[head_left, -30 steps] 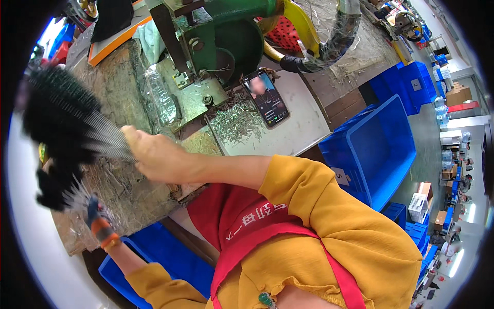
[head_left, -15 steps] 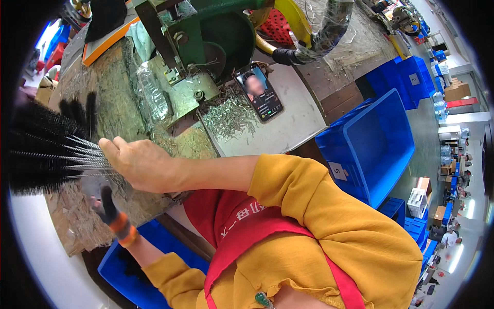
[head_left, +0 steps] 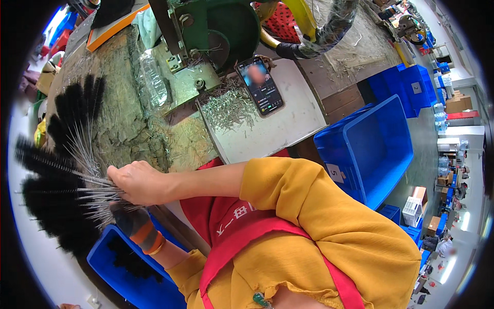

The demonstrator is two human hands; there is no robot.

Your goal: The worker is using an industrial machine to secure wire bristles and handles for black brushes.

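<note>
My right hand (head_left: pixel 140 183), bare, is closed round the twisted wire stems of a bunch of black bristle brushes (head_left: pixel 51 211), whose bristles fan out to the left. Just below it is my left hand (head_left: pixel 136 226), in a dark glove with orange bands. Its fingers are partly covered by the stems and appear closed on the lower ones. More black brushes (head_left: pixel 77 110) spread over the worn wooden bench top (head_left: pixel 121 121), their bare wire ends pointing toward my right hand. Below my left hand, a blue bin (head_left: pixel 100 255) has black bristles inside.
A green machine (head_left: pixel 226 26) with a metal plate (head_left: pixel 198 77) stands on the bench. Beside it, a white tray (head_left: pixel 296 110) bears short metal pieces (head_left: pixel 229 108) and a phone (head_left: pixel 261 87). A large blue crate (head_left: pixel 368 147) stands at right, near a yellow ring-shaped part (head_left: pixel 303 18).
My right hand has come down slightly with the brushes, which now fan lower. My left hand has moved up to the stems. More of the brushes at upper left show.
</note>
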